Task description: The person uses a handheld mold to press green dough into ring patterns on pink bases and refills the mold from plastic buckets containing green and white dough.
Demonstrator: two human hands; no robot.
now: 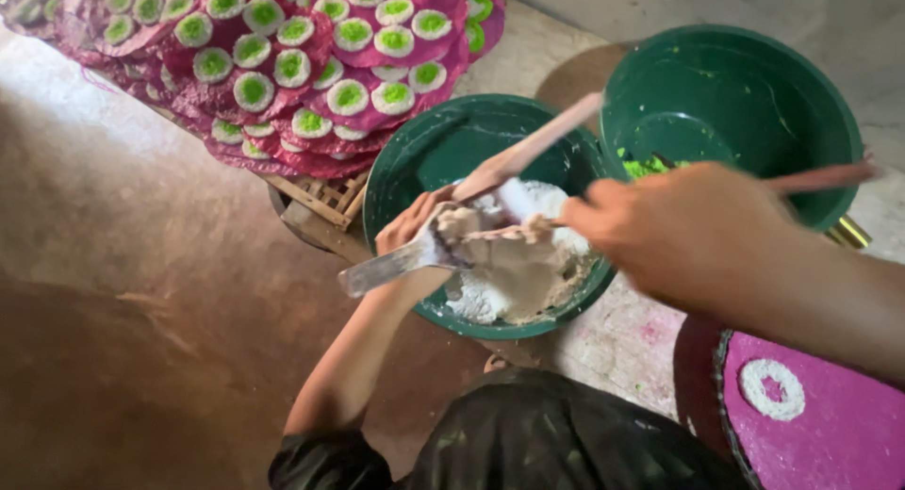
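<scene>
Scraping white paste [514,273] over the near green bowl [405,155], the left hand [415,221] is closed on a flat metal blade [386,267] and the right hand [674,231] grips a thin pink stick [820,179]. The two tools meet above the paste — the hands sit close but apart. Paste clinging to the blade could drop outside the rim, I think, since its tip hangs past the bowl's edge — towards the stacked pink discs [283,66]. A second green bowl [731,99] stands behind.

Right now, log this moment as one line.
left hand: holds spatula | right hand: holds stick | over green basin of white paste
</scene>
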